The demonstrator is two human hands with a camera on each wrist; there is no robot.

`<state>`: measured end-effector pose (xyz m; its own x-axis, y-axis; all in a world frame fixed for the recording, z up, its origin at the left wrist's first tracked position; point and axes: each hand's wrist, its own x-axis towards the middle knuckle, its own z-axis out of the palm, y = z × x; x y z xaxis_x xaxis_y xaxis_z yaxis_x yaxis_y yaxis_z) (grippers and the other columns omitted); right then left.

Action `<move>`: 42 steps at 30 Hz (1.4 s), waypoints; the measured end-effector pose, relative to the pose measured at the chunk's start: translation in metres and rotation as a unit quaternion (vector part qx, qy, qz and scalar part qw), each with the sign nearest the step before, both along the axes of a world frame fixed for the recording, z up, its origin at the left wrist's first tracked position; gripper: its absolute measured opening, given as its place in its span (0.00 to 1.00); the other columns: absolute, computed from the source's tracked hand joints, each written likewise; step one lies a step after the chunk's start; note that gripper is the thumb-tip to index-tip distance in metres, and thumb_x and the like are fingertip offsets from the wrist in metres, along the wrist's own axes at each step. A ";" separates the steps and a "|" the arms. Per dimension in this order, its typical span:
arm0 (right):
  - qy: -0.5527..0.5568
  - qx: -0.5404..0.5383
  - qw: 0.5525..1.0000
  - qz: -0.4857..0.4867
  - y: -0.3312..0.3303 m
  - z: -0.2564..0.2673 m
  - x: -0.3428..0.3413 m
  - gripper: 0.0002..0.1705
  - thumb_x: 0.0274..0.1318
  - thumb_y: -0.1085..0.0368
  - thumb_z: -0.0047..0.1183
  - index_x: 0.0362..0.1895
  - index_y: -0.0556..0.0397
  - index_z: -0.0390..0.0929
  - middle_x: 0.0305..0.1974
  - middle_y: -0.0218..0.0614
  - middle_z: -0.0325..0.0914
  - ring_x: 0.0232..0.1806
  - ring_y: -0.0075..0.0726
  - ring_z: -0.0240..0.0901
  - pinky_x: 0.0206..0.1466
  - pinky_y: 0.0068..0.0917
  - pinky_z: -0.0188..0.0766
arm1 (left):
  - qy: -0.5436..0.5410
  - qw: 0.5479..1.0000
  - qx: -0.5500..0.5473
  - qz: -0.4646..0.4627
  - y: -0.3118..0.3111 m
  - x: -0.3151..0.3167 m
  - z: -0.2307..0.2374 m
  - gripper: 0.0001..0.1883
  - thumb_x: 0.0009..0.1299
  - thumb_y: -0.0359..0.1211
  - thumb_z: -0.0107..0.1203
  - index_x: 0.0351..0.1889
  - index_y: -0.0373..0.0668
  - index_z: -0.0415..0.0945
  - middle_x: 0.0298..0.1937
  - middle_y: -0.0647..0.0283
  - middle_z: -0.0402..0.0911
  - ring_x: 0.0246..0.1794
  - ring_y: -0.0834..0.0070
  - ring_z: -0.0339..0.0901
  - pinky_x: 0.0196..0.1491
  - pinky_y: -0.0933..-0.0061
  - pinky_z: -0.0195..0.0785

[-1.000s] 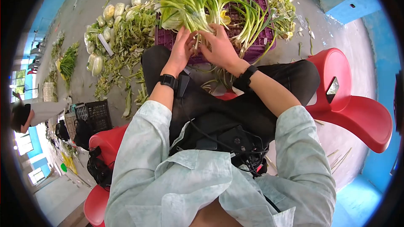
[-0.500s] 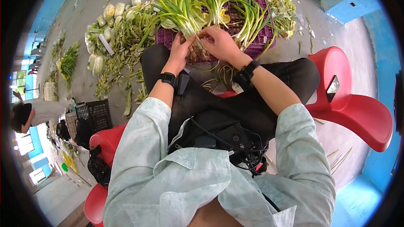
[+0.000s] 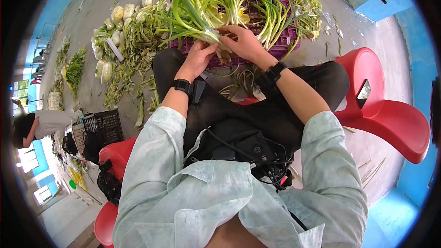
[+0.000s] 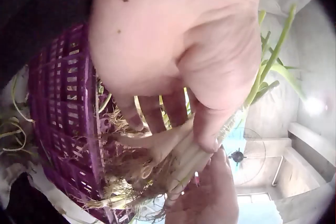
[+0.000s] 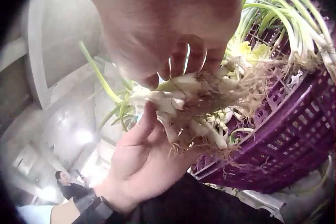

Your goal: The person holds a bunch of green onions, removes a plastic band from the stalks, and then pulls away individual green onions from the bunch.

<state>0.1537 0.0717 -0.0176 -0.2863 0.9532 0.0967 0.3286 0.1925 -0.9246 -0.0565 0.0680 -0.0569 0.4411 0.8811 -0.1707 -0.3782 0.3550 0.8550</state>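
Note:
Both hands are on a bunch of green onions [image 3: 195,25] over the near edge of an upturned-looking purple crate [image 3: 294,34]. My left hand [image 3: 197,60] holds the white stems from below, its thumb across them. My right hand [image 3: 248,46] has its thumb and fingers closed on the stems from the other side. In the left wrist view the white stems [image 4: 184,163] lie under the thumb, with brown tangled roots [image 4: 134,169] hanging past them. The right wrist view shows the same roots [image 5: 215,100] between both hands. The green leaves fan away from me, to the left.
More green onions [image 3: 271,27] lie on the crate at right. Leaf scraps [image 3: 138,46] and cabbages [image 3: 105,71] cover the floor at left. A red chair [image 3: 367,87] holding a phone [image 3: 364,93] stands at right. Another person [image 3: 46,121] is far left.
The bunch has tilted, its leaves swinging left, and the roots have come toward me and show below the hands. The right hand has closed in on the stems.

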 end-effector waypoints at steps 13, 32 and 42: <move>0.025 -0.031 0.999 -0.030 0.007 -0.020 0.001 0.16 0.60 0.57 0.62 0.45 0.57 0.85 0.37 0.41 0.87 0.39 0.36 0.84 0.47 0.32 0.78 | 0.019 0.999 -0.025 0.007 -0.003 0.004 0.007 0.32 0.71 0.25 0.58 0.75 0.44 0.64 0.65 0.67 0.74 0.65 0.76 0.71 0.69 0.69 0.61; 0.077 -0.051 0.995 -0.040 0.016 -0.037 0.001 0.17 0.65 0.58 0.57 0.45 0.61 0.80 0.36 0.35 0.82 0.37 0.28 0.76 0.44 0.29 0.73 | 0.119 0.980 0.069 0.141 -0.003 0.009 0.005 0.29 0.71 0.30 0.64 0.68 0.41 0.66 0.58 0.62 0.78 0.57 0.75 0.76 0.61 0.72 0.67; 0.063 -0.052 0.990 -0.116 0.019 -0.039 0.006 0.17 0.63 0.59 0.57 0.45 0.61 0.80 0.38 0.43 0.84 0.39 0.39 0.81 0.46 0.34 0.76 | 0.296 0.930 0.127 0.179 0.020 0.020 0.003 0.32 0.69 0.39 0.67 0.66 0.35 0.65 0.55 0.55 0.79 0.54 0.67 0.77 0.57 0.65 0.69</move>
<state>0.1599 0.0904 -0.0565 -0.0499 0.9986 0.0160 0.2332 0.0272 -0.9720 -0.0366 0.0878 -0.0536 0.0067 0.9983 -0.0572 0.1304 0.0558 0.9899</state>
